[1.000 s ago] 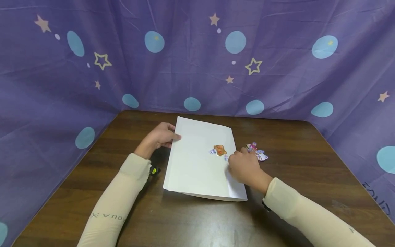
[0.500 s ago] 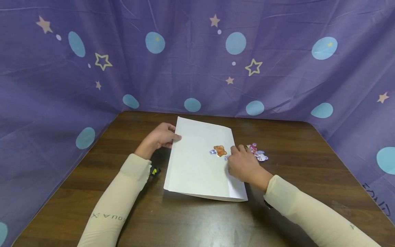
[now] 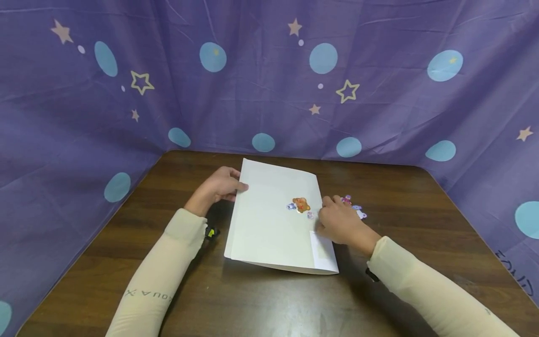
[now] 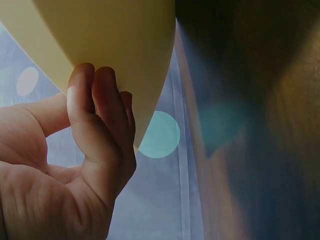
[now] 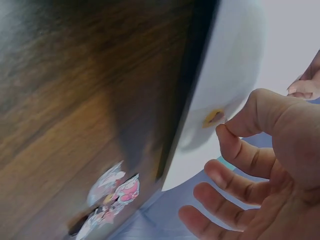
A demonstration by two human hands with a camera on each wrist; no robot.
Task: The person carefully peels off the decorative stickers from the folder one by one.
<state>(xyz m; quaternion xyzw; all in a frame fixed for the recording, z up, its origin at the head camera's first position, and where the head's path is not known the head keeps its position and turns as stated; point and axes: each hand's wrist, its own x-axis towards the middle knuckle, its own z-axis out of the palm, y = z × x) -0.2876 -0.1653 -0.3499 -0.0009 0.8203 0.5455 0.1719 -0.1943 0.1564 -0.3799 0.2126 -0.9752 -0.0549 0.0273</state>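
A folded sheet of white card (image 3: 269, 224) lies tilted above the table, its near edge bowed open. My left hand (image 3: 223, 184) pinches its left edge, thumb on top and fingers underneath; the left wrist view shows those fingers (image 4: 102, 115) against its underside. On the card sit a brown bear sticker (image 3: 301, 204), a small blue sticker (image 3: 291, 206) and a small purple one (image 3: 310, 215). At the card's right edge, my right hand (image 3: 343, 222) pinches with thumb and index finger. A small yellowish sticker (image 5: 215, 117) shows at those fingertips; its outline is partly hidden.
Several loose cut-out stickers (image 5: 112, 200) lie on the brown wooden table (image 3: 269, 304), right of the card. A purple curtain (image 3: 269, 84) with stars and blue ovals surrounds the table's back and sides.
My right hand has shifted a little to the right, uncovering the small purple sticker and a paler patch at the card's lower right. My left hand keeps its hold.
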